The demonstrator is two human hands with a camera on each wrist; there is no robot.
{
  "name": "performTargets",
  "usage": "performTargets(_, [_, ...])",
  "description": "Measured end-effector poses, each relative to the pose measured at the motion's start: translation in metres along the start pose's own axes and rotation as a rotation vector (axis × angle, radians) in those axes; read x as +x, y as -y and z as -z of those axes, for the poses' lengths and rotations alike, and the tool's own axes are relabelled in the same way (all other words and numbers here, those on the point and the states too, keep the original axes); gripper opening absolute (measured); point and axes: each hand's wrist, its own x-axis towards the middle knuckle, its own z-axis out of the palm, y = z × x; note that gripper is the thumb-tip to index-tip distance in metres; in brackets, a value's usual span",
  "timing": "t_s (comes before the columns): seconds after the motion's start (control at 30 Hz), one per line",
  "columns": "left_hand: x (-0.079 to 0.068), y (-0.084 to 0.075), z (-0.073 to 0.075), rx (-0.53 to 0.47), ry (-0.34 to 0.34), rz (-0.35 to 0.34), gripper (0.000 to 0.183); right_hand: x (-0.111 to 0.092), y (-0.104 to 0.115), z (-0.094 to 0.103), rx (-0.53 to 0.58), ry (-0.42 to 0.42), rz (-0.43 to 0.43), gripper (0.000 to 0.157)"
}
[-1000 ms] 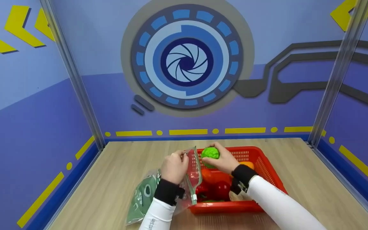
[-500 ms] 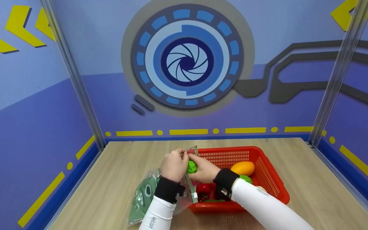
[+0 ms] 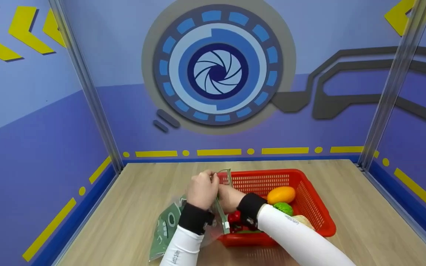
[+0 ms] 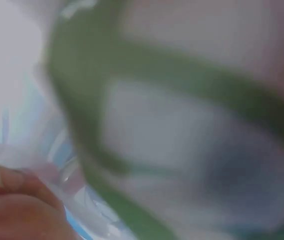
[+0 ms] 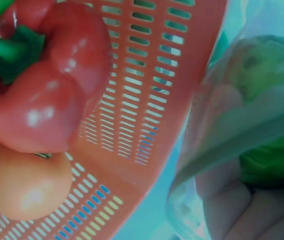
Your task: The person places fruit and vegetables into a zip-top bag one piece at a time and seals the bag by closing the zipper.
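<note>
A clear zip bag point(image 3: 166, 225) with a green print lies tilted on the table, its mouth raised beside the basket. At the upper edge of that mouth, my left hand point(image 3: 201, 190) pinches the plastic. My right hand point(image 3: 229, 197) reaches into the bag's mouth. Its fingers curl round a green cabbage point(image 5: 271, 160), seen partly through the film in the right wrist view; in the head view the hands hide it. Blurred green print fills much of the left wrist view, with fingers point(image 4: 22, 210) at its lower left.
A red slotted basket point(image 3: 287, 172) stands right of the bag, under my right forearm. It holds a red bell pepper point(image 5: 62, 75), a round orange item point(image 5: 27, 185), a yellow-orange mango-like fruit point(image 3: 281, 194), another green cabbage point(image 3: 284, 208) and a beige item point(image 3: 303, 221).
My right hand has carried the cabbage leftward from above the basket into the bag's mouth. My left hand keeps hold of the bag's edge, almost unmoved.
</note>
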Motion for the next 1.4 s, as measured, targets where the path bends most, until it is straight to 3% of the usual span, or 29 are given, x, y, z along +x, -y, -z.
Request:
performTargets(0.2, [0.002, -0.002, 0.003, -0.015, -0.021, -0.016, 0.015, -0.001, 0.005, 0.005, -0.041, -0.003, 0.075, 0.072])
performTargets(0.3, [0.003, -0.003, 0.004, -0.013, -0.028, -0.016, 0.015, -0.001, 0.006, 0.004, -0.067, -0.021, 0.061, 0.076])
performTargets(0.43, [0.003, -0.002, 0.005, -0.018, -0.027, -0.012, 0.016, -0.001, 0.004, -0.003, -0.051, -0.066, 0.027, 0.059])
performTargets(0.57, [0.003, -0.001, 0.005, -0.023, -0.032, -0.010, 0.016, -0.001, 0.002, -0.008, 0.006, -0.093, 0.032, 0.055])
performTargets(0.63, [0.004, -0.001, 0.006, -0.017, -0.039, -0.005, 0.016, -0.001, 0.003, -0.009, 0.043, -0.098, 0.027, 0.054])
performTargets(0.87, [0.003, 0.000, 0.005, 0.008, -0.051, 0.001, 0.016, -0.003, 0.002, -0.006, 0.165, -0.083, 0.018, 0.028])
performTargets(1.1, [0.002, 0.002, 0.004, 0.005, -0.047, -0.004, 0.015, -0.006, -0.004, -0.001, 0.206, -0.120, 0.040, 0.026])
performTargets(1.4, [0.001, 0.002, 0.005, 0.014, -0.018, 0.015, 0.017, -0.019, -0.018, 0.020, 0.345, -0.170, -0.024, 0.011])
